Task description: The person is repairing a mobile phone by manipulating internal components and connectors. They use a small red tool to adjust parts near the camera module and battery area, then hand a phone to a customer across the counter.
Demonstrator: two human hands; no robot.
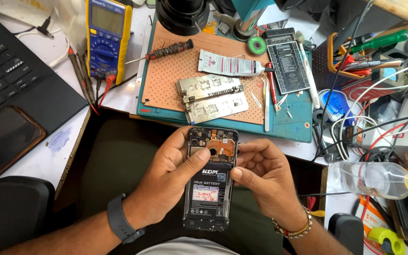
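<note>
Here we hold the opened phone [209, 179] between both hands, its long axis running 12 to 6. Our left hand [168, 182] grips its left edge, thumb across the battery [207, 189]; our right hand [263, 177] pinches its right edge at 3 o'clock, equally near.

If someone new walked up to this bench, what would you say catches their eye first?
Most striking is the opened phone, back cover off with battery and circuit board exposed, held by the left hand and the right hand at the picture's centre. Behind it, a metal stencil plate lies on the teal work mat. A yellow multimeter stands out at top left.
</note>
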